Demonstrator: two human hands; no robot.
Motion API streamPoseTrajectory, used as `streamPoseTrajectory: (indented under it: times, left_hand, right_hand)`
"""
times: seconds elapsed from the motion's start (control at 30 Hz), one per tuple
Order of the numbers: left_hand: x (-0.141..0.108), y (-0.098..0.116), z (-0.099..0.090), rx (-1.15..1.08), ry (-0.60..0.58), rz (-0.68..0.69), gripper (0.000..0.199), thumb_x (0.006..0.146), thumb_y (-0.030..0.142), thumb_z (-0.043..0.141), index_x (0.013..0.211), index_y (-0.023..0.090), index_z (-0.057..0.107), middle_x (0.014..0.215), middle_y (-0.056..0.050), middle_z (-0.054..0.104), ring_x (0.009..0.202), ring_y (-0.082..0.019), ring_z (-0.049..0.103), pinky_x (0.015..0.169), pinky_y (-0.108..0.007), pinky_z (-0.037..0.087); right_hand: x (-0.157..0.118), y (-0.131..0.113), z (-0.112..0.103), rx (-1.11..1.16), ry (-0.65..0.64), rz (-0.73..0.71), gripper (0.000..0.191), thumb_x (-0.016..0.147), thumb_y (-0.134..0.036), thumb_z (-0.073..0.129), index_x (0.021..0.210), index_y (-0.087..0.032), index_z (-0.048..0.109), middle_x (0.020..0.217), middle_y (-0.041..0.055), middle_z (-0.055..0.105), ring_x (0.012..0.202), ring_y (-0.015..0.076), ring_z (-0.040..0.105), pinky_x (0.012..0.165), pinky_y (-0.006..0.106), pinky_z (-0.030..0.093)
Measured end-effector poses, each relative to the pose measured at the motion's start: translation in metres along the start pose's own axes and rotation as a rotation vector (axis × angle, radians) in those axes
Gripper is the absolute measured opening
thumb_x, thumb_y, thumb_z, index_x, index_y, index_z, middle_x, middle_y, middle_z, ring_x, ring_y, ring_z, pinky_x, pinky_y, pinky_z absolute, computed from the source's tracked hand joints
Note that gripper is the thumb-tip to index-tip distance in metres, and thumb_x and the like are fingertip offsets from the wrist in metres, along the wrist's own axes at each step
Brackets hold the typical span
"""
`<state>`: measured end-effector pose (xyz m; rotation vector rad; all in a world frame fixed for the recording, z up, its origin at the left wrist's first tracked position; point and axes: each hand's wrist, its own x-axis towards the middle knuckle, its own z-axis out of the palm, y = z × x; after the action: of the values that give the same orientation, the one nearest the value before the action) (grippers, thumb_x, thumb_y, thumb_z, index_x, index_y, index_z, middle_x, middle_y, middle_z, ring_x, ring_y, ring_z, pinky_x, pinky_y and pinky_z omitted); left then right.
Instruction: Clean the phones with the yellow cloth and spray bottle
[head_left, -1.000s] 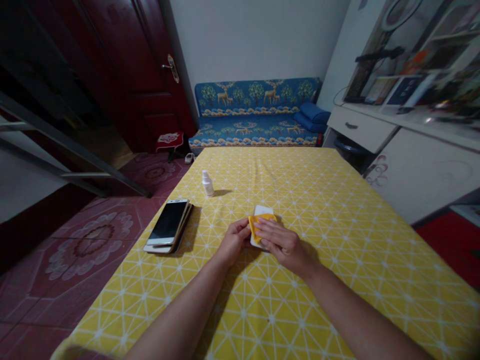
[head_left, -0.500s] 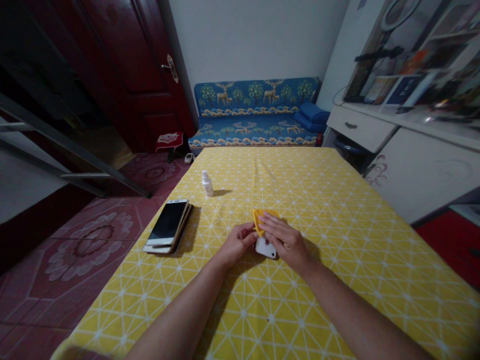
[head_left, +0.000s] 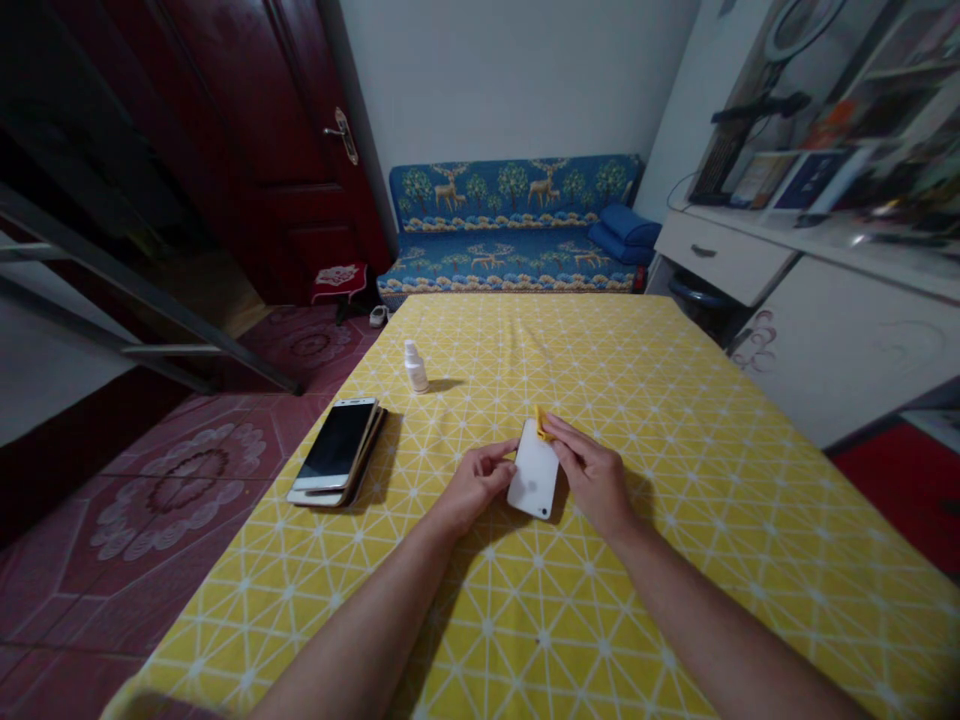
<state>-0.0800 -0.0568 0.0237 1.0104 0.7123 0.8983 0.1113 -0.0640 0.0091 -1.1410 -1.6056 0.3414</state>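
A white phone (head_left: 534,475) lies back up on the yellow patterned tablecloth (head_left: 540,640), its camera lens at the corner nearest me. My left hand (head_left: 474,482) grips the phone's left edge between thumb and fingers. A small yellow cloth (head_left: 542,425) is pinched in my right hand (head_left: 592,477), at the far right corner of the phone. Much of the cloth is hidden by my fingers. To the left, a white phone with a black screen (head_left: 337,443) rests on top of other phones in a stack. Behind it stands a small white bottle (head_left: 415,368).
Past the table's far edge is a blue patterned sofa (head_left: 510,235). A white cabinet (head_left: 847,330) with various items on top stands at the right. On the left are a metal ladder (head_left: 172,310), a red stool (head_left: 340,280) and a dark red door (head_left: 262,130).
My right hand has moved a little to the right with the cloth, now bunched in its fingers, uncovering most of the phone's back. The left hand has barely moved.
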Motion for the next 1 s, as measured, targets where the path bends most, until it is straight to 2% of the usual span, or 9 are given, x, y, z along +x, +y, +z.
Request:
streamPoseTrajectory:
  times: [0.13,0.3,0.53,0.7,0.87,1.0]
  left_hand:
    - [0.001,-0.002,-0.003,-0.014,0.085,0.011,0.067,0.064,0.045,0.087,0.12,0.011,0.069,0.084,-0.011,0.073,0.062,-0.015,0.061,0.059,-0.024,0.044]
    - [0.002,-0.004,-0.002,-0.026,0.121,0.02,0.069,0.067,0.042,0.086,0.124,0.011,0.064,0.075,-0.007,0.072,0.056,-0.011,0.059,0.054,-0.02,0.042]
    - [0.003,0.0,-0.002,-0.139,0.201,0.076,0.076,0.061,0.037,0.09,0.124,0.015,0.053,0.088,-0.01,0.075,0.072,-0.02,0.07,0.066,-0.028,0.054]
    - [0.005,0.001,-0.003,-0.204,0.236,0.145,0.073,0.062,0.033,0.09,0.12,0.017,0.048,0.097,-0.011,0.076,0.081,-0.022,0.072,0.078,-0.036,0.057]
    - [0.007,-0.002,-0.003,-0.229,0.264,0.189,0.07,0.062,0.032,0.09,0.116,0.019,0.047,0.098,-0.009,0.076,0.084,-0.02,0.073,0.08,-0.032,0.056]
    - [0.008,-0.004,-0.004,-0.248,0.258,0.234,0.064,0.067,0.03,0.088,0.115,0.02,0.048,0.102,-0.008,0.076,0.089,-0.019,0.073,0.082,-0.03,0.055]
  right_hand:
    - [-0.001,0.001,0.0,-0.014,0.023,-0.006,0.032,0.095,-0.021,0.053,0.119,-0.027,0.072,0.128,0.0074,0.068,0.117,0.023,0.065,0.101,0.044,0.055]
    - [-0.003,0.001,0.003,-0.057,0.031,-0.028,0.032,0.094,-0.02,0.052,0.118,-0.025,0.073,0.127,0.0079,0.069,0.115,0.0223,0.067,0.099,0.041,0.057]
    - [-0.008,-0.003,0.007,-0.012,-0.05,-0.058,0.033,0.092,-0.017,0.053,0.118,-0.025,0.073,0.124,0.0082,0.07,0.112,0.0234,0.068,0.096,0.04,0.059]
    - [-0.009,-0.004,0.008,0.009,-0.072,-0.051,0.032,0.091,-0.016,0.054,0.115,-0.024,0.074,0.119,0.008,0.072,0.109,0.0224,0.07,0.096,0.038,0.059]
    - [-0.008,-0.005,0.01,0.062,-0.077,0.015,0.03,0.089,-0.018,0.056,0.112,-0.023,0.075,0.115,0.008,0.074,0.105,0.0225,0.072,0.096,0.039,0.059]
    - [-0.009,-0.006,0.013,0.172,-0.085,0.144,0.029,0.087,-0.023,0.06,0.111,-0.022,0.076,0.115,0.0086,0.074,0.107,0.0246,0.071,0.097,0.041,0.057]
